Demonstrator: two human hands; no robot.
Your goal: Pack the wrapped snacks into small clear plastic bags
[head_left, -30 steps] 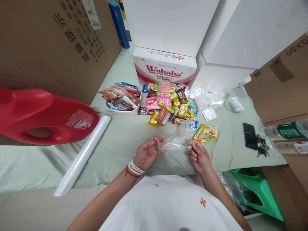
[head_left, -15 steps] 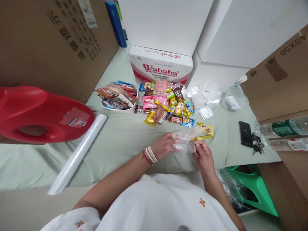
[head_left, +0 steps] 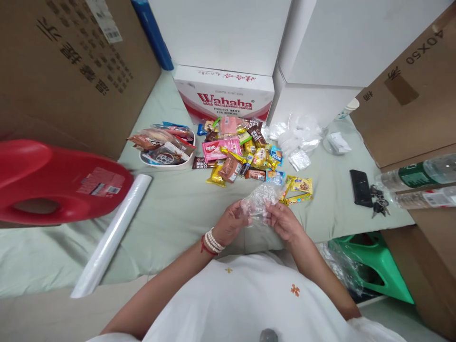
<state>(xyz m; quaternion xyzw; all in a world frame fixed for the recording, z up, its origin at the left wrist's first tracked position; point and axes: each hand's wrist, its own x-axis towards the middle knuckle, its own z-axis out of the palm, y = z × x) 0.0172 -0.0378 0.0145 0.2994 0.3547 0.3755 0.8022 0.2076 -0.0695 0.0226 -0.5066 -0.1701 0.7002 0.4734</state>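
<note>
A crinkled clear plastic bag [head_left: 261, 197] is stretched between my two hands, just above the front of the green cloth. My left hand [head_left: 232, 223], with beads and a red cord at the wrist, grips the bag's left side. Fingers of my right hand [head_left: 283, 221] pinch its right side. Right behind the right hand lie yellow snack packets [head_left: 301, 185]. Farther back is a pile of wrapped snacks, among them a pink nabati packet [head_left: 221, 148] and a brown packet [head_left: 230, 169]. To their left, a white bowl [head_left: 167, 166] holds more packaged snacks.
A Wahaha carton [head_left: 224, 92] stands behind the pile. Clear plastic bags [head_left: 301, 135] lie to its right. A phone [head_left: 361, 187], keys [head_left: 380, 204] and plastic bottles [head_left: 416, 175] are at the right. At the left are a red jug [head_left: 71, 185] and a white plastic roll [head_left: 112, 237].
My hands have drawn closer together, the right one moving left and off the yellow packets. The plastic bag is now more bunched up between them. The view has shifted slightly.
</note>
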